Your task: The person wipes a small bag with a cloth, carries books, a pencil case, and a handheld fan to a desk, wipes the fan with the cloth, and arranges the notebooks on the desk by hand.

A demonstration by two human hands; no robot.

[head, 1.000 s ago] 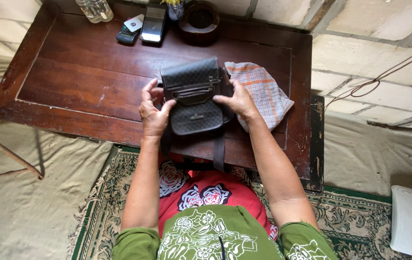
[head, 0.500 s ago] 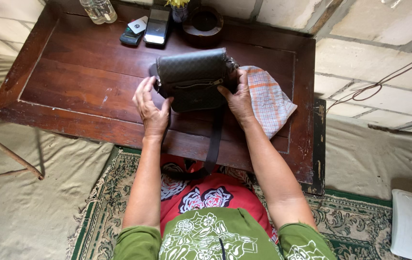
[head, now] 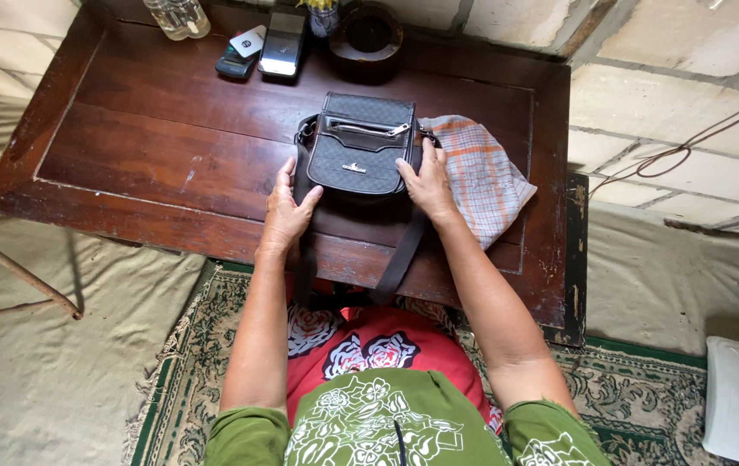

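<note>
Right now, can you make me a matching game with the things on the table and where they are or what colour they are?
Things:
1. bag
2. cloth
3. phone
4. round wooden dish

Clues:
A. checked, orange and white
B. between the left hand and the right hand
C. dark brown, at the far edge
D. flat, shiny screen, left of the dish

Pairs: 1-B, 2-A, 3-D, 4-C

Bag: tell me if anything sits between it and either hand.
Nothing visible does. The left hand rests against the bag's left edge and strap, and the right hand touches its right edge. The checked cloth lies beside the right hand, not between.
</note>
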